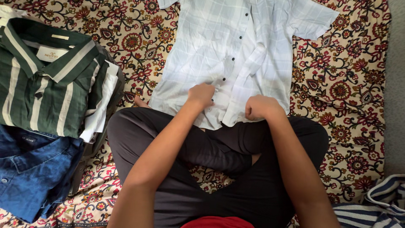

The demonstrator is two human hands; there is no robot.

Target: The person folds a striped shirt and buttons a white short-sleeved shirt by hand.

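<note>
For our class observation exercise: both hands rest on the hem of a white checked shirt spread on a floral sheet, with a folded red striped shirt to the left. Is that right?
Not quite. The head view shows the folded striped shirt is green, not red. Otherwise correct: left hand and right hand rest on the white checked shirt on the floral sheet.

Folded green striped shirt (46, 80) (blue shirt (33, 169) below)

I see the open shirt (236, 55) spread on the bedsheet (350, 84), far of my crossed legs (219, 152). My left hand (201, 95) and right hand (259, 106) rest on its near hem. A stack of folded shirts (46, 84) lies left; another garment (375, 207) lies near right.
</note>
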